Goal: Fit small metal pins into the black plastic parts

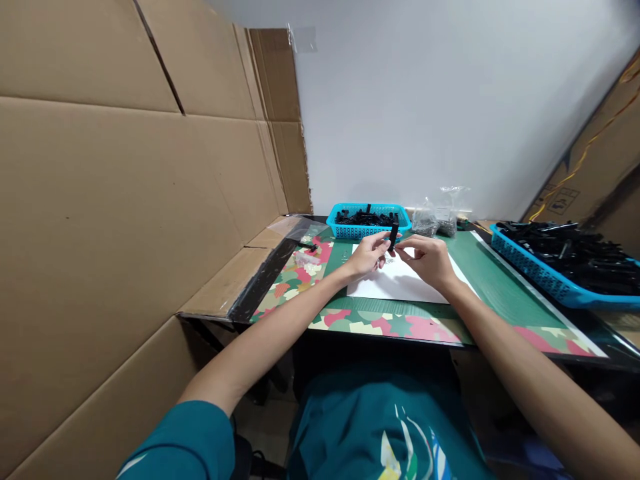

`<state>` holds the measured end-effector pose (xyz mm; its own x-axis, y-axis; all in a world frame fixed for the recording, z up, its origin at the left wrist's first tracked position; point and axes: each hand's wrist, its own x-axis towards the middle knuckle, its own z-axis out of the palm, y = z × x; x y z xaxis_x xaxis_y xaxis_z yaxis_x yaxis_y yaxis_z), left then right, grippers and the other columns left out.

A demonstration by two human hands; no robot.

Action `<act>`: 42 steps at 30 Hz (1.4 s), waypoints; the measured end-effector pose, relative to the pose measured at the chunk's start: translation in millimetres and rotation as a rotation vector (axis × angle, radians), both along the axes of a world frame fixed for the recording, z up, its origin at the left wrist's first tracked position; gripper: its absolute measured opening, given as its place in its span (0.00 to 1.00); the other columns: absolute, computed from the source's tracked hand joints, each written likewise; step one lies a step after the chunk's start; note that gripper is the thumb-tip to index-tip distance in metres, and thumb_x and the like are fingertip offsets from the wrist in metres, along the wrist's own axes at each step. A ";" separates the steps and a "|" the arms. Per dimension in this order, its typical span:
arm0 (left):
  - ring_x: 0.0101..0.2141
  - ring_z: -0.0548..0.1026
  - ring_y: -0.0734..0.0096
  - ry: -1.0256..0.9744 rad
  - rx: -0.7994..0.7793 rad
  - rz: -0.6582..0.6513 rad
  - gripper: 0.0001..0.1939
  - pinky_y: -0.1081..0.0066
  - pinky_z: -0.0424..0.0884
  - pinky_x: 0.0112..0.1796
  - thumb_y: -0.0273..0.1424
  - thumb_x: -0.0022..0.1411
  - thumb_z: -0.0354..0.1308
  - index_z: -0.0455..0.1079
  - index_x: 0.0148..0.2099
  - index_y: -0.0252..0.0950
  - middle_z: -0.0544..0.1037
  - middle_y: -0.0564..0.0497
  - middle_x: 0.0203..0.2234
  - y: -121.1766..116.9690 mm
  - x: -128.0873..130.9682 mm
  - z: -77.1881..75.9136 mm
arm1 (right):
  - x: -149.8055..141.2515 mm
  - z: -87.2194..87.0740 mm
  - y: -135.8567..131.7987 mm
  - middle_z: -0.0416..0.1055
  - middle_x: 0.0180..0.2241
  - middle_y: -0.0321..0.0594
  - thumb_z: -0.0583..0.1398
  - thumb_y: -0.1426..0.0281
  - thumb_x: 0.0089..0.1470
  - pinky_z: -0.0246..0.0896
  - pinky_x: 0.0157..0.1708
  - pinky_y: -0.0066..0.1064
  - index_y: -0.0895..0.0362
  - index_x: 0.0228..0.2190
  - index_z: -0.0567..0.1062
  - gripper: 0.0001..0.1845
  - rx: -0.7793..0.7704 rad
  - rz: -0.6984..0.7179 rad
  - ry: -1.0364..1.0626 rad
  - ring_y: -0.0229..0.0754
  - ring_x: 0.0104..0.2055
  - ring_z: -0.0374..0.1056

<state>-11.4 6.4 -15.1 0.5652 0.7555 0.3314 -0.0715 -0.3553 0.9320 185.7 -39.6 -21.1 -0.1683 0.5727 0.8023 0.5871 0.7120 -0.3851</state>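
My left hand point(369, 254) pinches a short black plastic part point(393, 237) and holds it upright above a white sheet of paper point(395, 284). My right hand point(427, 259) is right beside it, fingers curled toward the same part, its fingertips at the part's lower end. Whether something small is between them is too small to make out. Both hands hover over the sheet on a green mat point(493, 280).
A small blue basket point(367, 230) of black parts stands behind the hands. A larger blue tray point(540, 273) of black parts sits at the right. Clear plastic bags point(440, 217) lie by the wall. Cardboard panels point(125, 200) wall off the left side.
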 end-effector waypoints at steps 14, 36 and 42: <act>0.19 0.67 0.81 0.039 0.009 -0.008 0.29 0.77 0.59 0.20 0.44 0.71 0.60 0.72 0.65 0.29 0.75 0.52 0.28 -1.1 -0.5 0.2 | 3.5 -4.8 6.2 0.83 0.36 0.43 0.62 0.65 0.64 0.61 0.27 0.32 0.52 0.36 0.87 0.12 -0.086 0.082 -0.034 0.40 0.27 0.69; 0.18 0.59 0.82 0.038 -0.091 -0.087 0.27 0.78 0.49 0.18 0.49 0.67 0.62 0.75 0.53 0.30 0.69 0.55 0.25 -1.6 -0.4 2.3 | 5.8 -2.8 4.5 0.79 0.30 0.41 0.65 0.59 0.64 0.56 0.27 0.32 0.53 0.30 0.84 0.14 -0.019 -0.013 -0.053 0.38 0.23 0.61; 0.18 0.58 0.82 0.042 -0.078 -0.068 0.28 0.77 0.49 0.19 0.50 0.67 0.62 0.75 0.55 0.29 0.68 0.56 0.24 -2.1 -0.7 2.7 | 1.6 -2.1 1.4 0.79 0.31 0.39 0.64 0.62 0.63 0.55 0.26 0.32 0.53 0.34 0.84 0.10 -0.039 0.031 -0.068 0.36 0.22 0.58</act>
<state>-12.0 4.3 -12.5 0.6280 0.7376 0.2482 -0.0530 -0.2777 0.9592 187.3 -38.2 -23.2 -0.2397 0.5966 0.7659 0.5903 0.7159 -0.3729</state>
